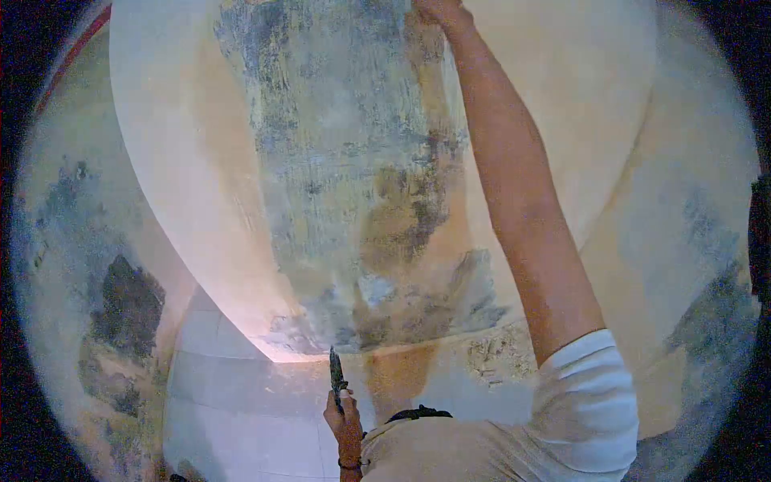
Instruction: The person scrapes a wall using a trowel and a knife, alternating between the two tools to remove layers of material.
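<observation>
Low in the view, my left hand is closed around a narrow, dark, blade-like tool, with its tip pointing up. A dark band circles that wrist. My right arm stretches upward along the wall, and my right hand is at the top edge of the view. Its fingers look curled, but the frame cuts them off and anything in them is hidden. Beside that hand is the wall's rough patch, streaked grey, green and brown, with smooth cream wall around it.
Pale floor tiles lie below the wall's lower edge. Crumbly debris is scattered near the wall's foot, right of centre. A dark grey patch marks the wall at left, and grey staining shows at right.
</observation>
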Demonstrator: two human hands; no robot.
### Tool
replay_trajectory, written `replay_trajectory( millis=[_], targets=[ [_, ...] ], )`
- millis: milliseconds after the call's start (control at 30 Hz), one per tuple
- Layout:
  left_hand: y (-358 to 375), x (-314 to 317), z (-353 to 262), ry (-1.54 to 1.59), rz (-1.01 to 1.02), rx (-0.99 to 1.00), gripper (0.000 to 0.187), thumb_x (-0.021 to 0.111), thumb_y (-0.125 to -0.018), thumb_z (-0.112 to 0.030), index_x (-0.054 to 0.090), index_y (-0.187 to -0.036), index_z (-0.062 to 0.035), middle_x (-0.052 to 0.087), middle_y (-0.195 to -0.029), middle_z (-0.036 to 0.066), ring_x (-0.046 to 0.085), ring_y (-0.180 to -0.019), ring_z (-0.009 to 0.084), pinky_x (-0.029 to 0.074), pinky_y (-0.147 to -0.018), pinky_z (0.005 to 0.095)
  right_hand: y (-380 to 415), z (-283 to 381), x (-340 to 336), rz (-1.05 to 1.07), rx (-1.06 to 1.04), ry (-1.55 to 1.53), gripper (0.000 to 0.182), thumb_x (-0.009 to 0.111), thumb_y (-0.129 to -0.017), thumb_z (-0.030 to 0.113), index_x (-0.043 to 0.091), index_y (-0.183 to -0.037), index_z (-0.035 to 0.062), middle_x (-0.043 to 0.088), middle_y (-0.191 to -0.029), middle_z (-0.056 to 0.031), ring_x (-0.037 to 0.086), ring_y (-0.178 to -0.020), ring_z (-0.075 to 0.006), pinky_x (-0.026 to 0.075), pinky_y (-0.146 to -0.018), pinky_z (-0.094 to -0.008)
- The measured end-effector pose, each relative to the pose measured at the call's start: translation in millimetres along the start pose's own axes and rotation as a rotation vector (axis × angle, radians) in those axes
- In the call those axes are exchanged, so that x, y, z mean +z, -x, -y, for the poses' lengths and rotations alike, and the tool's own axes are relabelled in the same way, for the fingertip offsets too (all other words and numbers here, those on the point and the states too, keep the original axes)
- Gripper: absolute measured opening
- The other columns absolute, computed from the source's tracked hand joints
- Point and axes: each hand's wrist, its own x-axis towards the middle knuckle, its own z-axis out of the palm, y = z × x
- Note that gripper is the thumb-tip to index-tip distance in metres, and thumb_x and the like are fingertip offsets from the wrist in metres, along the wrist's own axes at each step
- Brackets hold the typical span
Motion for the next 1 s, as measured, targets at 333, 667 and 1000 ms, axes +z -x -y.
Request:
replay_trajectory(
  millis=[333, 667, 1000],
  targets=[
    [3.7, 17.1, 3.1, 0.040, -0.164, -0.023, 0.031, 0.051, -0.101, -0.030, 0.057, -0.089, -0.0027, 0.043, -0.058, -0.005, 0.037, -0.047, 0.0019, 0.028, -0.041, 0.0219, 35.9, -20.6, 12.5, 0.205, -0.292, 0.524, 0.053, 0.052, -0.093, 0.048, 0.058, -0.129, 0.0079, 0.064, -0.117, -0.0256, 0.061, -0.110, -0.0410, 0.050, -0.093, -0.0493],
    [0.3, 14.0, 4.2, 0.014, -0.121, 0.028, 0.027, 0.051, -0.100, -0.028, 0.057, -0.092, -0.0034, 0.042, -0.057, -0.006, 0.035, -0.047, 0.0018, 0.028, -0.042, 0.0216, 46.9, 19.4, -32.7, -0.120, -0.166, 0.072, 0.035, 0.052, -0.092, 0.024, 0.057, -0.117, 0.0010, 0.066, -0.103, -0.0260, 0.064, -0.095, -0.0446, 0.052, -0.084, -0.0537],
    [5.2, 26.3, 12.2, 0.076, -0.217, -0.045, 0.033, 0.053, -0.100, -0.033, 0.057, -0.090, -0.0020, 0.043, -0.059, -0.005, 0.037, -0.048, 0.0029, 0.028, -0.043, 0.0227, -110.2, -56.3, 9.2, 0.009, -0.125, 0.127, 0.067, 0.057, -0.087, 0.040, 0.039, -0.145, 0.0098, 0.060, -0.123, -0.0280, 0.063, -0.107, -0.0419, 0.050, -0.095, -0.0469]
  ],
)
